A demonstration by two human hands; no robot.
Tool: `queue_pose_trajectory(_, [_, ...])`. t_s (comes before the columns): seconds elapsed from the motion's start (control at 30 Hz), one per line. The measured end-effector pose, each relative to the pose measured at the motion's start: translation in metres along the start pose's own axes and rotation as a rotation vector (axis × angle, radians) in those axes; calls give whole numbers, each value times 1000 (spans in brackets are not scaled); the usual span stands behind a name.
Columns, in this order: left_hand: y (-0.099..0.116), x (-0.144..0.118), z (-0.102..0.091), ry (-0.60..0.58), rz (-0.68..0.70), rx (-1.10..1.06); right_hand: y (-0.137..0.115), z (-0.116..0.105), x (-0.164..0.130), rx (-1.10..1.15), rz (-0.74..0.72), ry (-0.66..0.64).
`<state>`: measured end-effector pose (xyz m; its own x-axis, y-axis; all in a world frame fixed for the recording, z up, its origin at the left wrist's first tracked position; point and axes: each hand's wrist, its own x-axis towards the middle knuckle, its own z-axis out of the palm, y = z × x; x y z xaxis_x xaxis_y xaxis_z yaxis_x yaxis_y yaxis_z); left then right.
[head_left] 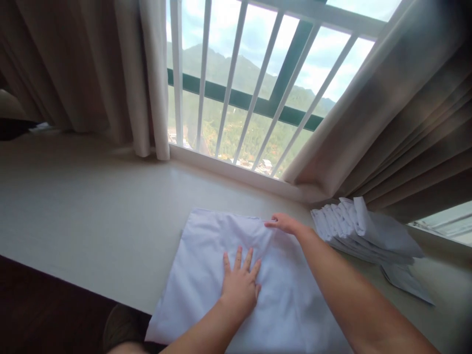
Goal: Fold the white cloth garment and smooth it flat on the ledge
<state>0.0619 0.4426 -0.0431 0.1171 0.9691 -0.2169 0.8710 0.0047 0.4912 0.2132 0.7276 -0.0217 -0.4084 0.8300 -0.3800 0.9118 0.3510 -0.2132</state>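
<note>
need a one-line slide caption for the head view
Left hand flat on a white cloth spread on the sill, right hand at its far edge, folded stack beside.

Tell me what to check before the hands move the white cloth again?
1. Left hand flat on the white cloth: ok, palm down, fingers spread.
2. Right hand at the cloth's far edge: ok, fingertips on it; a real pinch, cannot tell.
3. Cloth lying smooth: not ok, creases run near the left hand.
4. Cloth fully on the ledge: not ok, its near edge hangs over the front.
5. Stack of folded cloths clear of the right arm: ok, it sits apart, to the right.
</note>
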Motion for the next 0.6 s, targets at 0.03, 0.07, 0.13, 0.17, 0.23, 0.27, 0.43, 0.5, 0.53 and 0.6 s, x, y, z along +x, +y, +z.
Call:
queue_pose_trajectory(0.03, [0,-1,-2,-8,-3,-9,2,-2,1,-15,-13,-24])
queue_pose_trajectory(0.07, [1,-1,-2,-13,-5,-15,3,-3,3,-26,-27,-44])
queue_pose_trajectory(0.13, [1,0,-2,-18,-2,-19,5,-4,6,-36,-39,-65])
queue_pose_trajectory(0.17, [0,0,-1,-18,1,-19,5,-4,7,-36,-36,-68])
queue_pose_trajectory(0.23, [-1,1,0,-17,8,-16,5,-4,9,-27,-30,-86])
queue_pose_trajectory(0.27, [-1,1,1,-13,12,-16,5,-5,9,-20,-34,-109])
queue_pose_trajectory(0.43, [-3,1,4,17,20,-21,-3,-9,-4,12,-133,-223])
queue_pose_trajectory(0.5, [-3,0,4,16,18,-24,-8,-9,-15,1,-183,-164])
queue_pose_trajectory(0.53, [-3,0,3,15,17,-25,-10,-9,-21,-8,-211,-114])
queue_pose_trajectory(0.6, [-3,-1,3,18,20,-27,-13,-5,-34,-28,-262,-5])
